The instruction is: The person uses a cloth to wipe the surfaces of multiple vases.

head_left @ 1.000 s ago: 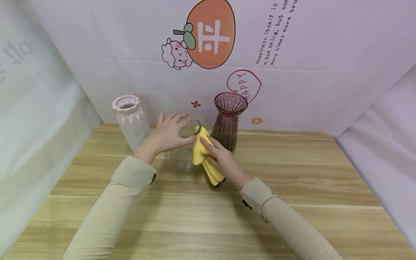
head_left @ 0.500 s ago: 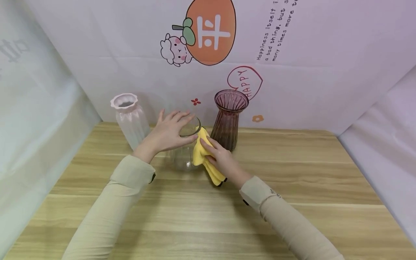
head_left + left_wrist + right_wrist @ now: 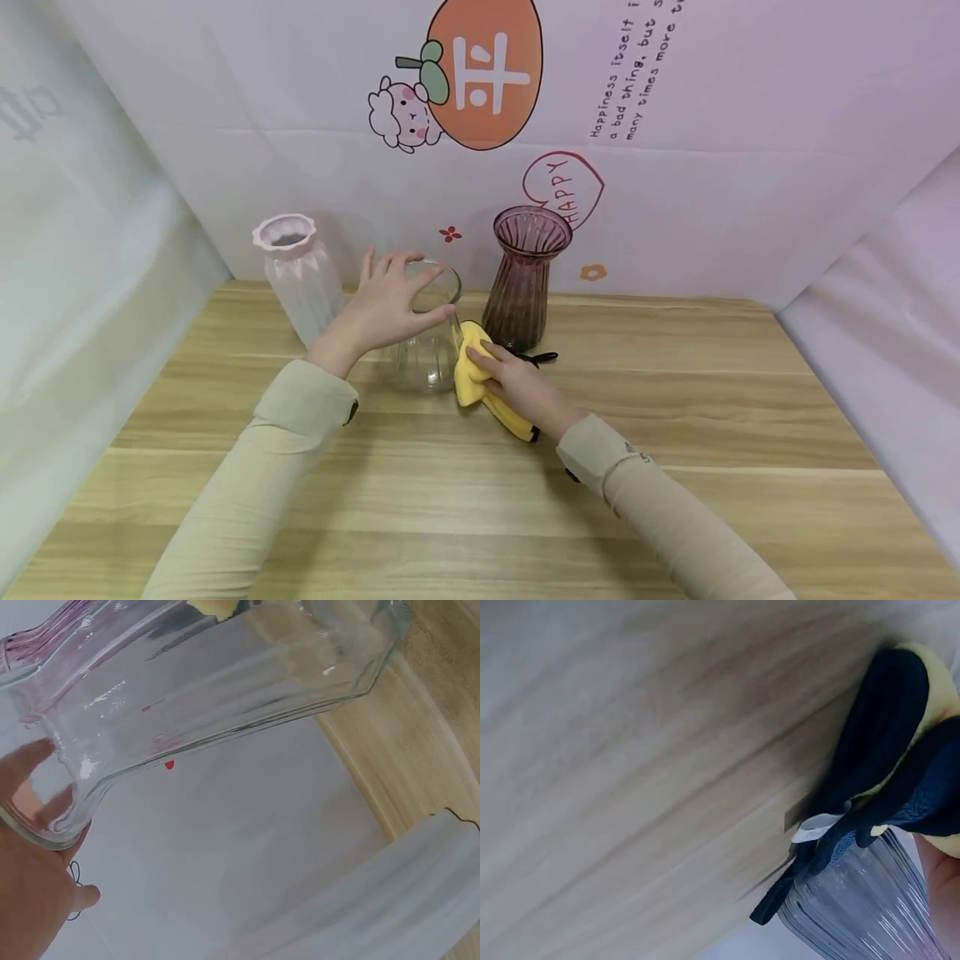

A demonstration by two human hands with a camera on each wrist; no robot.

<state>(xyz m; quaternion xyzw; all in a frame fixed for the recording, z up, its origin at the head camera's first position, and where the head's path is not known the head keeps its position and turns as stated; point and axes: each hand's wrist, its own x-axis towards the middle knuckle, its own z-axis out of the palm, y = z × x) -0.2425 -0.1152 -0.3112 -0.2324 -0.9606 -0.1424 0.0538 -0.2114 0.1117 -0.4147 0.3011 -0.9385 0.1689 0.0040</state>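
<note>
A clear glass vase (image 3: 427, 360) stands on the wooden table, with my left hand (image 3: 384, 302) gripping its neck at the rim. In the left wrist view, fingers show through the glass neck (image 3: 75, 761). My right hand (image 3: 525, 385) grips a folded yellow cloth (image 3: 474, 367) against the vase's right side, partway down. From the right wrist, the cloth's dark blue side (image 3: 885, 712) shows, with a small white tag (image 3: 817, 826) and a black loop (image 3: 772, 900). The cloth hides part of my right fingers.
A ribbed purple glass vase (image 3: 525, 287) stands close behind the right hand. To the left is a pale pink-white vase (image 3: 303, 279) with a scalloped rim. A printed white backdrop (image 3: 675, 225) rises behind the wooden table (image 3: 675, 400).
My right hand has moved the cloth down along the vase's side and slightly right; its black loop now shows. The left hand keeps its hold at the rim with little movement.
</note>
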